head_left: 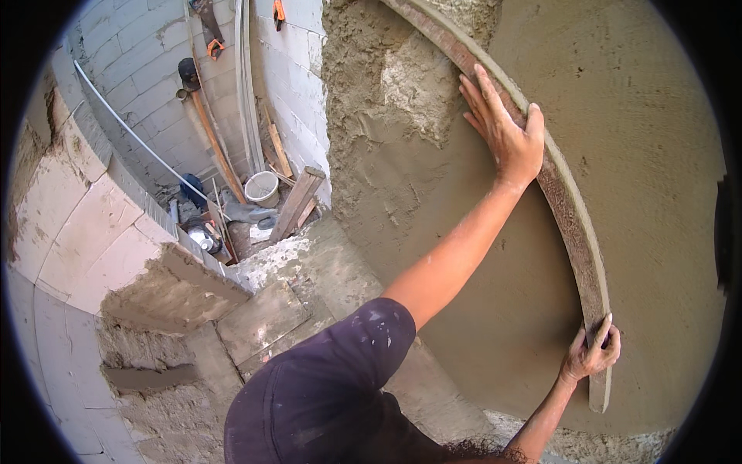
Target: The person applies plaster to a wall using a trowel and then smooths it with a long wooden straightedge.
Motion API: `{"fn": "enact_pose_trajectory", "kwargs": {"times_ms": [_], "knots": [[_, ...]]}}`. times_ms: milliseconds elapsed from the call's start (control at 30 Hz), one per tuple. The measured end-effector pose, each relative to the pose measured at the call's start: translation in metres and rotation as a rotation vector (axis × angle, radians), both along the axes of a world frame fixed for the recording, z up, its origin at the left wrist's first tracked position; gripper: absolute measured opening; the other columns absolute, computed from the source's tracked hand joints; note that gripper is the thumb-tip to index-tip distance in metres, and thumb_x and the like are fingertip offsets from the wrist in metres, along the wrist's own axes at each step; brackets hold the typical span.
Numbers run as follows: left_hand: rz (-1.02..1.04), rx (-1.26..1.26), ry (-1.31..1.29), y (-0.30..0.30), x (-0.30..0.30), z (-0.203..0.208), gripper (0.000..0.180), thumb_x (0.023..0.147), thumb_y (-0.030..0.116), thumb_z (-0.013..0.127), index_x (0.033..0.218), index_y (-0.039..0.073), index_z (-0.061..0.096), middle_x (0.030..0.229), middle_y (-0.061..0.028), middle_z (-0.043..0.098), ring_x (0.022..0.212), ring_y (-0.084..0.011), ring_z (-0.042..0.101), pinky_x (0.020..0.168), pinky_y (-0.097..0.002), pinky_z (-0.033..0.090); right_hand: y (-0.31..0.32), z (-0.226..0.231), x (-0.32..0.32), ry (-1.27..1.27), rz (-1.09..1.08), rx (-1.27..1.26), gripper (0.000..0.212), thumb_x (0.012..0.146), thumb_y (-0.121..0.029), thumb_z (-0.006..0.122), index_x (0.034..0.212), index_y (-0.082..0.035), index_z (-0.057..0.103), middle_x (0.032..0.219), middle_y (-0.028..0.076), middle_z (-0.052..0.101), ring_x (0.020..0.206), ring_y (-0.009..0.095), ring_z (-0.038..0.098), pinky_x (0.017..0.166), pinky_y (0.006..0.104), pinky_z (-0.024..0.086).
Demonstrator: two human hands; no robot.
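Note:
A long straightedge (573, 224), crusted with mortar and bent by the lens, lies against the wet grey plaster (495, 271) on the wall. My left hand (506, 131) grips its upper part, the fingers along one side and the thumb on the other edge. Near the lower end, my right hand (591, 354) is wrapped round it, with some fingers hidden behind it. Plaster between my arms looks smooth, while the upper left patch (386, 116) is rough and lumpy.
Mortar-stained boards (263, 321) lie below my left arm. Beyond a block wall (93, 224) at left, a lower corner holds a white bucket (262, 188), a long-handled tool (216, 143), upright planks (247, 85) and scraps. A saw (209, 27) hangs there; a pale pipe (127, 124) crosses nearby.

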State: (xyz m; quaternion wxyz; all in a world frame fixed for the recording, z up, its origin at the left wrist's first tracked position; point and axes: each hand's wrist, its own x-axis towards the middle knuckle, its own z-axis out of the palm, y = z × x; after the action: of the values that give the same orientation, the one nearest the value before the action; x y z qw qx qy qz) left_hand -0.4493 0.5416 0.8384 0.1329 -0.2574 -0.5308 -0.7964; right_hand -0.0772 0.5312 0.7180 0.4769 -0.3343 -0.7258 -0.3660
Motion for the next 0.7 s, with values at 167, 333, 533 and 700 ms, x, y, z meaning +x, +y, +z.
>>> {"fn": "enact_pose_trajectory", "kwargs": {"times_ms": [167,333,533,700], "knots": [[0.033,0.013,-0.041,-0.002,-0.015,-0.073,0.091,0.091,0.022,0.058,0.159,0.000,0.002,0.164,-0.0297,0.006,0.153,-0.0444,0.004,0.123,-0.0521,0.006,-0.002,-0.020,-0.001,-0.094,0.005,-0.039,0.060,0.069,-0.005,0.079,0.127,-0.015,0.070,0.112,0.006,0.061,0.103,0.025,0.057,0.089,0.0390,0.043],[-0.029,0.028,-0.107,-0.008,-0.008,-0.154,0.085,0.094,0.018,0.054,0.158,-0.006,0.003,0.165,-0.0276,0.004,0.154,-0.0382,0.004,0.125,-0.0431,0.005,-0.012,-0.072,0.009,-0.134,0.013,-0.097,0.052,0.071,-0.003,0.078,0.121,-0.014,0.073,0.112,0.008,0.061,0.101,0.027,0.058,0.091,0.0396,0.044],[-0.091,0.083,-0.079,-0.009,0.002,-0.227,0.084,0.094,0.014,0.050,0.158,-0.004,-0.001,0.166,-0.0241,0.001,0.155,-0.0324,0.000,0.124,-0.0388,0.003,-0.015,-0.157,0.024,-0.125,0.028,-0.183,0.054,0.069,0.000,0.078,0.121,-0.014,0.073,0.113,0.009,0.060,0.102,0.028,0.056,0.090,0.0416,0.044],[-0.057,-0.035,-0.067,-0.020,0.024,-0.284,0.083,0.094,0.013,0.050,0.158,-0.004,0.000,0.166,-0.0241,0.000,0.155,-0.0320,-0.006,0.124,-0.0412,-0.001,-0.017,-0.244,0.042,-0.081,0.060,-0.242,0.058,0.068,0.003,0.076,0.123,-0.014,0.071,0.112,0.009,0.057,0.100,0.028,0.055,0.090,0.0420,0.042]]}}
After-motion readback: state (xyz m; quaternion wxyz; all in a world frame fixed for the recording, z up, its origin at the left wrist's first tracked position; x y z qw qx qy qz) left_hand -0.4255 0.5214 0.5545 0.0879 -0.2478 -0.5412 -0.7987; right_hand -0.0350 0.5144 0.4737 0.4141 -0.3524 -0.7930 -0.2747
